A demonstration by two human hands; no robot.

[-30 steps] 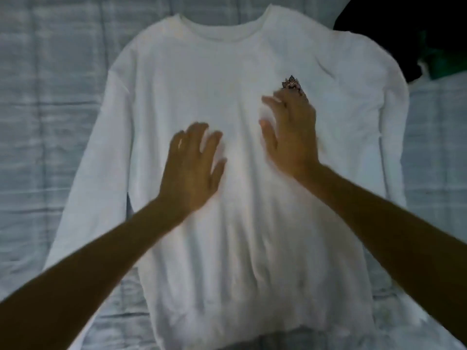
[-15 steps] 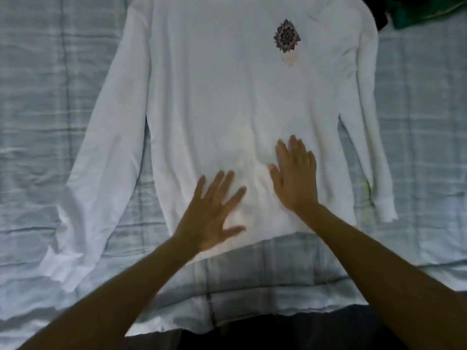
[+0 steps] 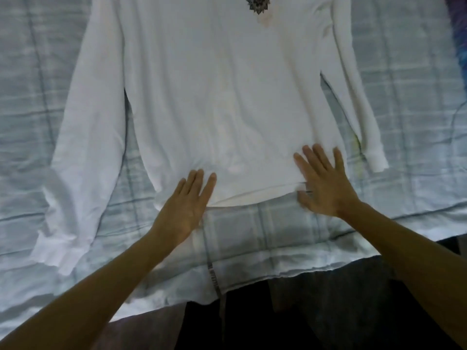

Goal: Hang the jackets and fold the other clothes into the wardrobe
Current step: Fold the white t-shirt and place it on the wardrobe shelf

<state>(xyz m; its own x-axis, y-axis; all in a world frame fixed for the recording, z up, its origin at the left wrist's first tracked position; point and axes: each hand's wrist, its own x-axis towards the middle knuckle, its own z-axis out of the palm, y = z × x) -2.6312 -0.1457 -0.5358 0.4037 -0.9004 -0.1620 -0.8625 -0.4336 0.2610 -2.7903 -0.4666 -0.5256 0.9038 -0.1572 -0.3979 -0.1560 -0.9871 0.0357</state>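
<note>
We see the white sweatshirt (image 3: 227, 97) spread flat, front up, across the middle and upper part of the frame on the plaid bedspread (image 3: 417, 122). Our left hand (image 3: 184, 205) rests on its lower edge at lower centre, grip wide, fingers straight, holding nothing. Our right hand (image 3: 323, 183) lies flat on the same edge at centre right, grip likewise wide. A dark emblem (image 3: 257, 3) shows at the top edge.
</note>
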